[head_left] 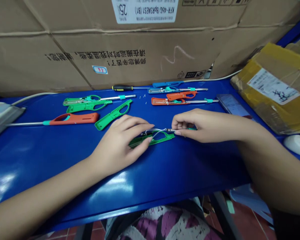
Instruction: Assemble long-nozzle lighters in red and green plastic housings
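A green lighter shell [162,138] lies on the blue table, its far part covered by my left hand. Around that shell the fingers and thumb of my left hand [120,143] are curved, closed on its two sides. Thin white wires [156,130] run from beside the left fingertips towards a metal lighter tube [169,130]. My right hand [200,126] pinches this tube near its wired end, just right of the shell; most of the tube is hidden behind the hand. Next to my left hand rests a loose green shell half [113,115].
Farther back lie opened green lighters [87,103], opened orange lighters [170,100], a blue lighter [165,90] and a screwdriver [122,88]. An orange lighter [75,118] is at left. A phone [233,105] and taped box [272,90] stand right; a large carton [140,43] walls the back.
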A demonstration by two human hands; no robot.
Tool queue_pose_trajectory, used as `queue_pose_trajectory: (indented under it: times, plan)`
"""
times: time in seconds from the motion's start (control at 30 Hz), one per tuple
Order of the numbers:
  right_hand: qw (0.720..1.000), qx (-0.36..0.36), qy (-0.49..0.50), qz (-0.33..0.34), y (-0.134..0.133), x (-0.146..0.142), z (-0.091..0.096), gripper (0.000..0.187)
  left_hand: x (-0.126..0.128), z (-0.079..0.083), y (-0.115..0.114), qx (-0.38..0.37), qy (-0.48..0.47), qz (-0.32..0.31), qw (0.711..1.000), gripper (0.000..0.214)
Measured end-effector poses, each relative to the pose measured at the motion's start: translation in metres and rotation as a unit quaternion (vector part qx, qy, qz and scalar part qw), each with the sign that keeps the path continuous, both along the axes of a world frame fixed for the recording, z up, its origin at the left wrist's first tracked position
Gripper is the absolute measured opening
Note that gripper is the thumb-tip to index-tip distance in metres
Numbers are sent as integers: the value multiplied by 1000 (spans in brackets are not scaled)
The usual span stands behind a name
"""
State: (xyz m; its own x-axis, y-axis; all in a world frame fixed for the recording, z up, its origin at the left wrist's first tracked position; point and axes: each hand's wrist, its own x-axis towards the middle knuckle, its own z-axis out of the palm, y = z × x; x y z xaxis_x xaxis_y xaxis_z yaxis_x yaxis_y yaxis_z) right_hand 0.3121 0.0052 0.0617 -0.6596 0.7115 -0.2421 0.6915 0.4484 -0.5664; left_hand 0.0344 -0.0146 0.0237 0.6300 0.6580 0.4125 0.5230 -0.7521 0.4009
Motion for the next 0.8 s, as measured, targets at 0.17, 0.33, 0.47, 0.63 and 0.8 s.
queue_pose_trajectory:
  times: [0.17, 0.33, 0.47, 0.63, 0.8]
  plan:
    - [999, 42, 30, 14, 1, -1, -3, 5, 25, 1, 5, -19, 53, -24, 998, 31]
    - [998, 49, 30, 17, 1, -4, -3, 5, 34, -9, 11, -37, 21, -45, 998, 20]
    - [998, 40, 29, 31, 1, -5, 0, 20, 31, -16, 13, -23, 6, -38, 999, 20]
    - [998, 41, 9, 42, 2, -3, -2, 16, 27, -18, 12, -24, 20, -45, 999, 20]
    - [998, 43, 8, 50, 2, -3, -4, 15, 26, -17, 11, -32, 22, -48, 998, 18]
